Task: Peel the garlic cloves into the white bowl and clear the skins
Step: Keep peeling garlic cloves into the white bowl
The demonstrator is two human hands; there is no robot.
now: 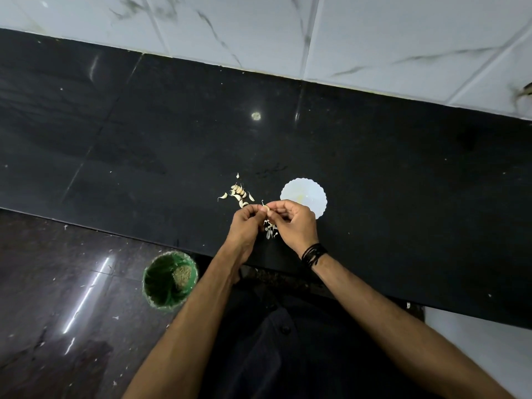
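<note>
Both hands meet over the glossy black stone worktop (374, 168), near its front edge.

Left hand (247, 224): fingers curled in, thumb and fingertips pinching one small pale garlic clove (265, 209) from its left side. A thin stem tip sticks up from the clove.

Right hand (293, 223): fingers curled, fingertips closed on the same clove from the right. So both hands grip the one clove between them, held just above the worktop. Can't tell how much skin is off it: too small. A black thread band (313, 254) wraps the right wrist.

Loose pile of unpeeled pale garlic cloves (239, 192) lies on the worktop just beyond the left hand, a few strays spread to the left and top of the pile.

Small white bowl with scalloped rim (303, 197) sits on the worktop just beyond the right hand, right of the pile; the right hand covers its near edge. A faint yellowish patch shows inside it; can't tell what it is.

Small heap of papery whitish garlic skins (270, 230) lies on the worktop directly under the gap between the hands.

Round green bin (169, 279) stands on the dark floor below the worktop edge, left of the left forearm, with brownish waste inside.

Grey-veined white wall tiles (288, 33) run behind the worktop.
</note>
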